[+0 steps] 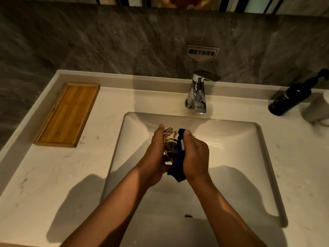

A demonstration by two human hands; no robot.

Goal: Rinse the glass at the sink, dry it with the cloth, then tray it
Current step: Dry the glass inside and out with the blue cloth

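Over sink [231, 132]: hands press cloth [177, 169] on glass [170, 138].

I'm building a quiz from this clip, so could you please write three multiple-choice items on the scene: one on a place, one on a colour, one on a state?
1. Where is the tray?
A. On the counter left of the sink
B. Inside the sink
C. Right of the tap

2. What colour is the cloth?
A. White
B. Dark blue
C. Red

3. What is the tap doing?
A. Running hard
B. Dripping into the glass
C. No water shows

Key: 1 A, it lies by the sink's left rim; 2 B, blue folds show at the right hand; 3 C, no stream under the spout while the left hand holds the glass.
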